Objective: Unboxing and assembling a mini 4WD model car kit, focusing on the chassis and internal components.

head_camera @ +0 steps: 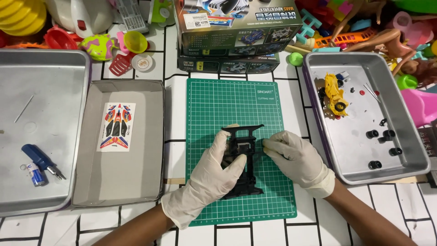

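Inside right tray (409, 150), yellow part (336, 93), seemingly small wheels (380, 134)

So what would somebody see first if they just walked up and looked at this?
Probably the two white-gloved hands in the middle: the left hand and right hand both hold a black toy car frame over a bright green cutting mat. Next, the yellow car part in the metal tray on the right, and the colourful sticker sheet in the grey box lid on the left.
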